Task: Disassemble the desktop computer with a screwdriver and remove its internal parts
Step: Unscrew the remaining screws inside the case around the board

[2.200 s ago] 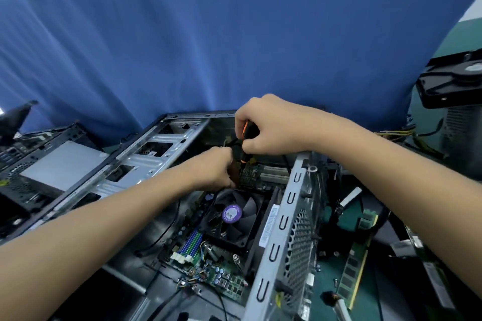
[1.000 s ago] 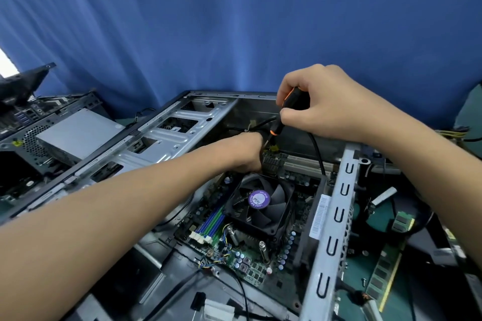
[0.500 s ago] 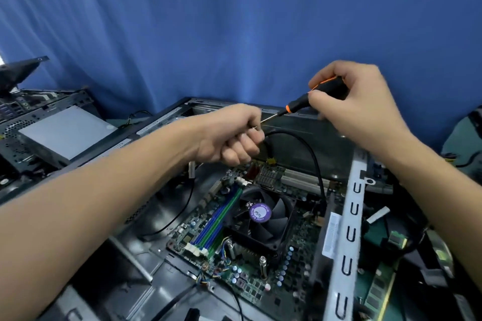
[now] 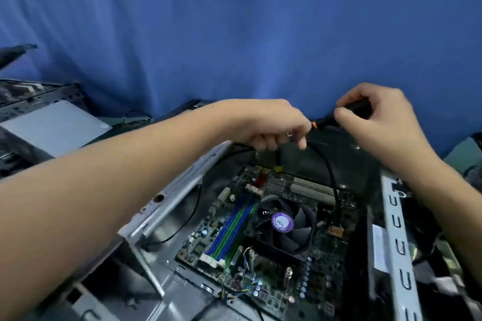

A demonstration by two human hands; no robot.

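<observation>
1. We see the desktop computer (image 4: 167, 206) lying open on its side. Its motherboard (image 4: 263, 292) faces up, with the cooler fan (image 4: 283, 221) near the middle of the board.
2. Beyond the fan, toward the far wall of the case, the left grip (image 4: 273, 125) is clenched round a black cable (image 4: 330, 177). The cable arcs out of the fist and drops to the board just right of the fan.
3. Beyond the fan and to its right, the right grip (image 4: 378, 122) pinches the black handle of the screwdriver (image 4: 358, 107) between thumb and fingers. The orange collar points at the left grip. The shaft is hidden behind those fingers, so we cannot tell where the tip sits.
4. Just left of the fan run the blue and green memory slots (image 4: 229, 234).
5. Right of the fan stands the rear panel (image 4: 396, 237) of the case, a pale metal strip with U-shaped cut-outs.
6. Far left of the fan, well apart from it, we make out a grey metal box (image 4: 52, 128) among other dark hardware.
7. Behind the fan and all the rest hangs a blue curtain (image 4: 234, 34).
</observation>
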